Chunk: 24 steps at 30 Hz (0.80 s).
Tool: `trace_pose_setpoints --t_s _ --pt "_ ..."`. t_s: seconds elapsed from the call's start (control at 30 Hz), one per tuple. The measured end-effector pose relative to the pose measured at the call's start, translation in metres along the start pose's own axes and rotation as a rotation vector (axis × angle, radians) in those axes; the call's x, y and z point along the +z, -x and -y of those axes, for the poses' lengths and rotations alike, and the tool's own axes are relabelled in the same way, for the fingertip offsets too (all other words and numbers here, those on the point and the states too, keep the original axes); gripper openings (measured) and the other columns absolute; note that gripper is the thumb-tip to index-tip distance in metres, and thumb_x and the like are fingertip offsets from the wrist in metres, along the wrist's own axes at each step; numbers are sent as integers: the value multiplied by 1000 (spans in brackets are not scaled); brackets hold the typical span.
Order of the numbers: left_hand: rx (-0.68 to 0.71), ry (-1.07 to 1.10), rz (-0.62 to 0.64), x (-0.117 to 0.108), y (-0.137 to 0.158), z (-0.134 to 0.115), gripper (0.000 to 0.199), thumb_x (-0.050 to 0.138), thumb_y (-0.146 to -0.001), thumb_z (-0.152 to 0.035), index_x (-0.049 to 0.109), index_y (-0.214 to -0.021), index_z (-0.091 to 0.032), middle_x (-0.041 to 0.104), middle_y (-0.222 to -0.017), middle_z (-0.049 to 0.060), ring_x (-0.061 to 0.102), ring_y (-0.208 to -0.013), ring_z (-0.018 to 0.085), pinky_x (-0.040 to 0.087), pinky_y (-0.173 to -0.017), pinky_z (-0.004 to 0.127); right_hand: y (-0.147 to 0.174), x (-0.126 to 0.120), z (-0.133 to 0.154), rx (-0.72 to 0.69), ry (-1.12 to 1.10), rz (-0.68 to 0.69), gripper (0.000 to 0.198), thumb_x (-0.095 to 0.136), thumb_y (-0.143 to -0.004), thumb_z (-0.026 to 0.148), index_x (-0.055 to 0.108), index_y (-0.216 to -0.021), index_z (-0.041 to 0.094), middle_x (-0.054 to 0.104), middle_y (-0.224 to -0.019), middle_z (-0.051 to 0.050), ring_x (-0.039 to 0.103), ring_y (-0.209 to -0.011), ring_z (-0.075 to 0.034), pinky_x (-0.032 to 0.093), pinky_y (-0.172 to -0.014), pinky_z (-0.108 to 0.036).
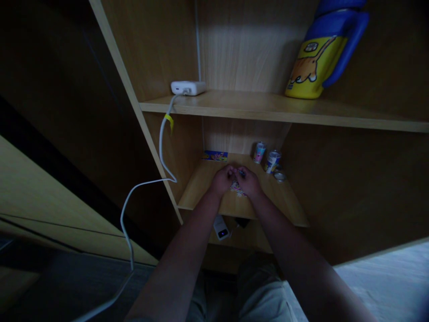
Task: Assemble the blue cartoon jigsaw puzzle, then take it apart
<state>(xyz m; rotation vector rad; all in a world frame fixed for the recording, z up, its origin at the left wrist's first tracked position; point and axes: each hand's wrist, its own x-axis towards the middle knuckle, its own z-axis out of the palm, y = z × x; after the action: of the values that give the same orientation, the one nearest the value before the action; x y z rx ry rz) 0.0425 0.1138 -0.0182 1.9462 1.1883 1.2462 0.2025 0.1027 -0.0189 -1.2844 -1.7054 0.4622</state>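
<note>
Two small picture cans stand right of the middle of the frame, with a round silver lid beside them. I can't see inside. A big blue-and-yellow cat mug sits on the upper shelf at upper right. The lower wooden shelf holds a blue card at its back left. The jigsaw pieces, tiny, pink and white, lie in a pile at the middle, under the left hand and right hand. Both hands' fingers curl in close together; I can't tell what either grip pinches.
</note>
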Motion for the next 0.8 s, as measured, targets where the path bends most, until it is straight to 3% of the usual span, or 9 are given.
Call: trace_pose_setpoints --t_s 0.8 --pt "-29 4 7 1 1 1 7 65 -94 -16 64 -94 -22 69 -80 -2 65 -74 16 50 -73 28 -2 5 -8 9 13 28 31 54 -106 49 73 -97 26 80 -97 -5 73 -89 -24 53 -86 -34"
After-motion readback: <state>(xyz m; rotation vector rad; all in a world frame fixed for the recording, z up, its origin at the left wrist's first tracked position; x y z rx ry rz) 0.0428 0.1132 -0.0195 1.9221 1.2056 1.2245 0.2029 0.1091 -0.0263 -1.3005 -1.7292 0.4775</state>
